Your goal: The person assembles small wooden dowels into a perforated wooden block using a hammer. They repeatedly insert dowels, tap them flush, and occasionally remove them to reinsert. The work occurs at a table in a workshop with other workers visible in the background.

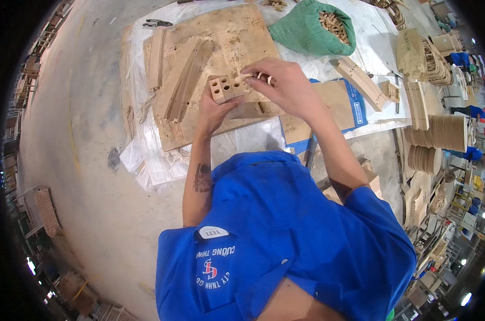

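Note:
My left hand (pixel 214 111) is wrapped round a bundle of pale wooden pieces (pixel 221 96), whose end faces with several round drilled holes are turned up. Between the thumb and fingertips of my right hand (pixel 285 85) is a small wooden dowel (pixel 243 78), its tip at one of the right-hand holes. Whether that tip is inside the hole I cannot tell. More light pieces, like dowels, show in part within the right hand's curled fingers. Under both hands lies a worn wooden board (pixel 237 37) with long wooden parts (pixel 186 80) on its left side.
A green sack (pixel 293 32) of dowels stands at the back right. Drilled wooden rails (pixel 360 83) lie right of my right hand, near a hammer (pixel 397 91). Pliers (pixel 157 23) rest at the far left. Stacked curved wooden parts (pixel 437 132) stand farther right.

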`<state>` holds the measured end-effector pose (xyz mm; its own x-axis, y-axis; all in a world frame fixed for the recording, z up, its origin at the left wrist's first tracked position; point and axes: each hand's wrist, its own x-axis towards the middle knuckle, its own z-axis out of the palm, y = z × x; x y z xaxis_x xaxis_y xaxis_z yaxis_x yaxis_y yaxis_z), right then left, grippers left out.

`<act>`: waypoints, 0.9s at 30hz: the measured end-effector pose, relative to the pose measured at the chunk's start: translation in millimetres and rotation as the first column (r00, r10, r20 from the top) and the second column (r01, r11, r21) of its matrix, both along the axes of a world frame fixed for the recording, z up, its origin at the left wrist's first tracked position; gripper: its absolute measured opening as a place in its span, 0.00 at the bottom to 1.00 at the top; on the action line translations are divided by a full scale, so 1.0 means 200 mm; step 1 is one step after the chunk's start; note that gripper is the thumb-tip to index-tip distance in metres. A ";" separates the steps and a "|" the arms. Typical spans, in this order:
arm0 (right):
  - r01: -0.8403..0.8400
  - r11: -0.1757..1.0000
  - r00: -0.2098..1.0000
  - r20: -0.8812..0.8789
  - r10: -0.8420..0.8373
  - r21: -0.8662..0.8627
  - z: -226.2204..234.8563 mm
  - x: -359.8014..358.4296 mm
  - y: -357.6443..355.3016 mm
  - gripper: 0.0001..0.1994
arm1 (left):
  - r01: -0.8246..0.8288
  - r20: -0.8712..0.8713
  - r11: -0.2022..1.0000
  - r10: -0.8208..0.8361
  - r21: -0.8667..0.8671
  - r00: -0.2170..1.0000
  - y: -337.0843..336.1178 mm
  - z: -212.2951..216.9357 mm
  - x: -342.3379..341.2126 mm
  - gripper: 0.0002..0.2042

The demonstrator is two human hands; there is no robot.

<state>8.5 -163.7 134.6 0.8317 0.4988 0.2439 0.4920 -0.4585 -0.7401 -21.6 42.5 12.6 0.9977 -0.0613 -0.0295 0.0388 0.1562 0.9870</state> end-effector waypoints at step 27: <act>-0.195 0.830 0.765 0.448 0.462 -0.522 0.13 0.19 0.08 0.08 | -0.036 0.009 0.997 0.036 -0.068 0.999 -0.04 0.03 -0.01 0.27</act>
<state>47.1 -147.3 160.0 0.3899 0.8743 0.2891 0.9198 -0.3848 -0.0769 -23.7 35.3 17.6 0.9995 -0.0267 -0.0163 0.0218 0.2239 0.9744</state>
